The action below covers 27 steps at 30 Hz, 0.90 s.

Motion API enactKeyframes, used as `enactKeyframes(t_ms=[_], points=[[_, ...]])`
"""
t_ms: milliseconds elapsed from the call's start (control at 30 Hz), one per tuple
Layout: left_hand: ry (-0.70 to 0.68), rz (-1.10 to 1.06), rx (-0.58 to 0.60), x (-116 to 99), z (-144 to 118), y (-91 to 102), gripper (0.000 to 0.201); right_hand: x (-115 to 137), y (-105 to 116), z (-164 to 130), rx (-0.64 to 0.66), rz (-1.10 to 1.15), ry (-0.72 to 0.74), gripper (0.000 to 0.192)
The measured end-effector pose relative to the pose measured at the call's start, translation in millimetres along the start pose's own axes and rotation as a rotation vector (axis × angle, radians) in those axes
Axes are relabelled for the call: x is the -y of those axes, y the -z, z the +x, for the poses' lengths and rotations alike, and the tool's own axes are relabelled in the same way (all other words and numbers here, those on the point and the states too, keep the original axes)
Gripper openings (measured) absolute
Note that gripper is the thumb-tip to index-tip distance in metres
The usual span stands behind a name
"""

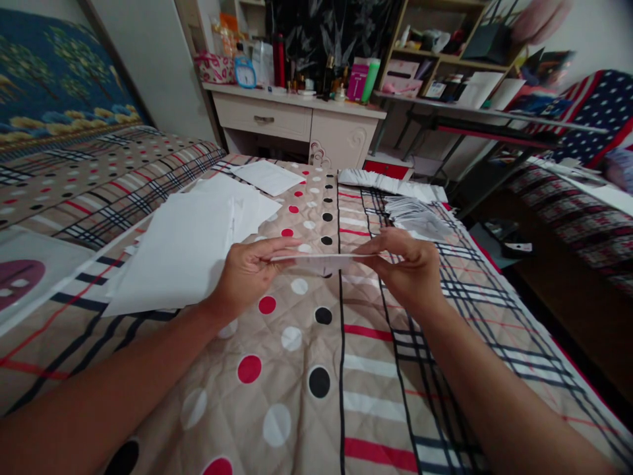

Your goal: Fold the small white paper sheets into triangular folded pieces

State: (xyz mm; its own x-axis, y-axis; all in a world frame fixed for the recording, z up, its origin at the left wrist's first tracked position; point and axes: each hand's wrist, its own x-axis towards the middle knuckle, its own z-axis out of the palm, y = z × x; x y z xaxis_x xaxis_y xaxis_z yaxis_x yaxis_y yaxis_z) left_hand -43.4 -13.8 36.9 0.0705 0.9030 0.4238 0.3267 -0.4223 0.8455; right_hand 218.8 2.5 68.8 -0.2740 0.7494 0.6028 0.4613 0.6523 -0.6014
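Head view: the left hand (247, 270) and right hand (408, 264) pinch the ends of a white paper (324, 259), held flat above the patterned bed (316, 369). White sheets (182, 251) lie left; a white dresser (297, 122) and shelves (445, 46) stand behind.

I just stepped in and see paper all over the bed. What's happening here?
A person holds a flat white paper piece edge-on above the quilt, the left hand pinching one end and the right hand the other. Loose white sheets lie to the left, and a row of folded white pieces lies farther up the bed.
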Motion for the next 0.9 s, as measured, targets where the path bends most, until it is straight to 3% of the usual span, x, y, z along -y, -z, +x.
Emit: enactKeyframes(t_ms=[100, 167, 233, 500, 767, 900], points=[[-0.368, 0.252, -0.006, 4.6, 2.0, 13.3, 0.015, 1.2, -0.4, -4.5, -0.034, -0.256, 0.386, 0.018], [-0.544, 0.333, 0.028, 11.1, 3.4, 19.9, 0.023, -4.0, -3.7, -9.5, 0.024, -0.348, 0.516, 0.018], [-0.616, 0.381, 0.083, 17.6, 4.5, 23.4, 0.026, -10.4, -8.2, -14.5, 0.101, -0.384, 0.563, 0.017], [-0.702, 0.615, 0.287, 21.8, 0.4, 19.9, 0.03, -17.2, -17.1, -24.9, 0.384, -0.311, 0.5, 0.014], [-0.814, 0.607, 0.483, 21.8, -5.4, 18.3, 0.035, -20.9, -17.1, -29.6, 0.453, -0.175, 0.361, 0.021], [-0.799, 0.655, 0.507, 19.1, -10.2, 16.9, 0.027, -24.7, -16.5, -31.5, 0.453, -0.091, 0.297, 0.024]])
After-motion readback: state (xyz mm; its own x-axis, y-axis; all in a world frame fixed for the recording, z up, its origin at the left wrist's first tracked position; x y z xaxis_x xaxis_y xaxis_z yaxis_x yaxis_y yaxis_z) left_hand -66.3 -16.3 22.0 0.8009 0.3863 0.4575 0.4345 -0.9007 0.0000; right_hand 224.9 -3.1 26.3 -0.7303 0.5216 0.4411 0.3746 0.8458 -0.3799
